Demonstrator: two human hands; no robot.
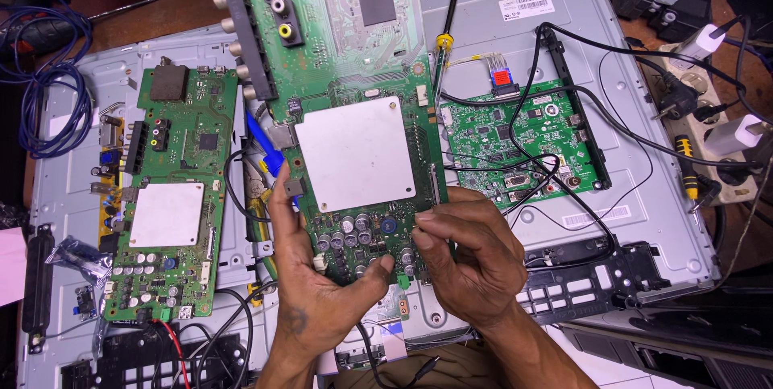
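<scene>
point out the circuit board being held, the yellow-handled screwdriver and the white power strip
held circuit board (354, 165), head view, on its square metal shield
yellow-handled screwdriver (444, 41), head view, on the yellow handle
white power strip (729, 165), head view, on its bare right casing

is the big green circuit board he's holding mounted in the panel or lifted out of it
Lifted out. Both hands, left hand and right hand, hold the large green circuit board by its near edge, and it overlaps the grey metal back panel loosely.

The held circuit board sits between a second board left and a third board right.
</scene>
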